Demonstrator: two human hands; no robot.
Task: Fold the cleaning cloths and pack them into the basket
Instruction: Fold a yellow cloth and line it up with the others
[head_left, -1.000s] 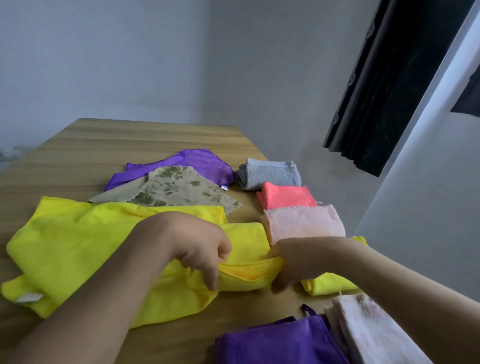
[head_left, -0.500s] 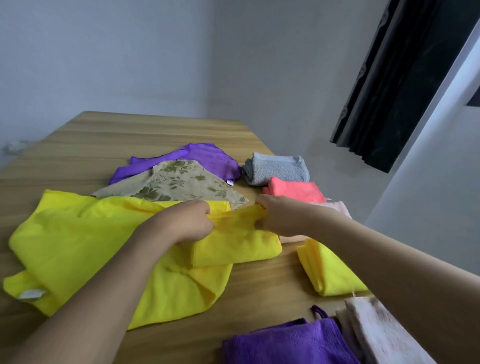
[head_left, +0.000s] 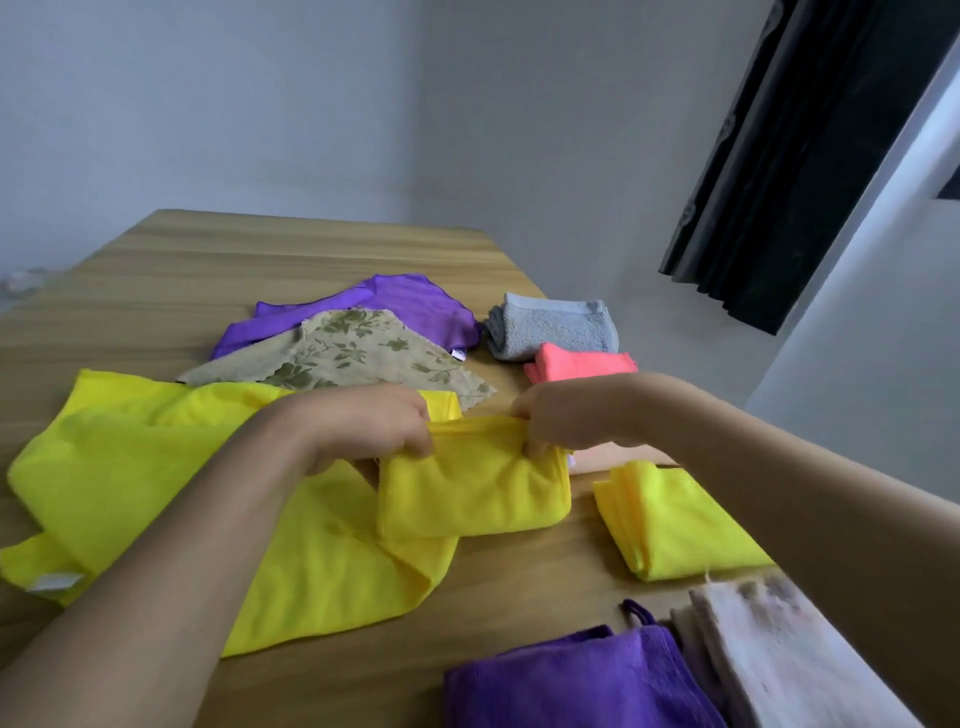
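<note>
No basket shows in the head view; the cloths all lie on the wooden table (head_left: 156, 291). The table's far half is bare wood, and its right edge runs close past the folded grey cloth (head_left: 553, 325) and the folded pink cloth (head_left: 582, 361). A folded yellow cloth (head_left: 670, 519) lies near that edge, with a purple cloth (head_left: 582, 680) and a whitish cloth (head_left: 779, 654) at the near side. Further back, a flowered cloth (head_left: 353, 353) lies on a spread purple cloth (head_left: 395, 301).

The small yellow cloth (head_left: 472, 488) is folded over and rests on the big spread yellow cloth (head_left: 156, 467). The left hand (head_left: 363, 426) and the right hand (head_left: 561, 415) each pinch its upper edge with curled fingers, one at each top corner, the fold hanging toward the person
</note>
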